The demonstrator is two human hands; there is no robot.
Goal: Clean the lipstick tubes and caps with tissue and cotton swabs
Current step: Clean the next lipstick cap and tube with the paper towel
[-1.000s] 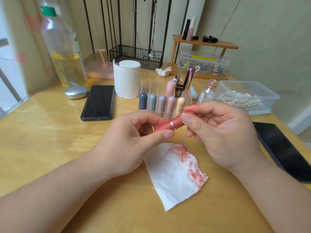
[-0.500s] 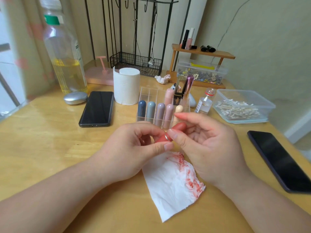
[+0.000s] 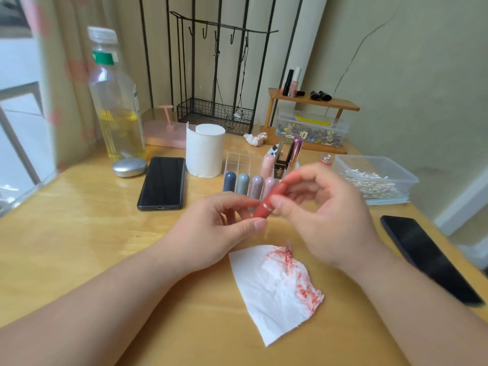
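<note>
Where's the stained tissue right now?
In the head view the stained tissue lies on the wooden table, near centre, just below the left hand and right hand, which both hold the red lipstick tube.

Tissue (image 3: 274, 289) on the table (image 3: 79, 247) nearest; lipstick organiser (image 3: 237, 165) behind it, phone (image 3: 161, 183) left of that, swab box (image 3: 377, 178) right, seemingly apart

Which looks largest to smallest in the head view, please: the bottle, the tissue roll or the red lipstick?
1. bottle
2. tissue roll
3. red lipstick, nearest the camera and partly hidden, yet plainly smallest
</note>
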